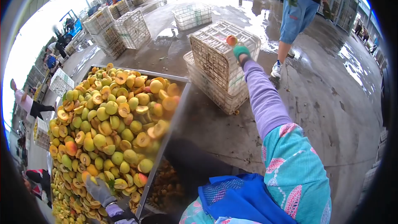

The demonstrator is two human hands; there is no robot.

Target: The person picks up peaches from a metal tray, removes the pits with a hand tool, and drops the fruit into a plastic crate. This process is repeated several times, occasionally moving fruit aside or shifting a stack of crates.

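My right hand, in a green glove, is stretched out over a stack of white plastic crates. Its fingers are closed on a red-and-yellow peach, held above the top crate. My left hand, in a grey glove, rests low on a large heap of peaches. Its fingers curl against a yellow-orange peach at the heap's surface. Many of the peaches are cut in halves, and some show the stone or its hollow. A metal-edged bin holds the heap.
A person in blue shorts walks past beyond the crates. More crates stand stacked across the wet concrete floor. Several people and a blue forklift are further off at the left. Brown pieces lie beneath the bin's edge.
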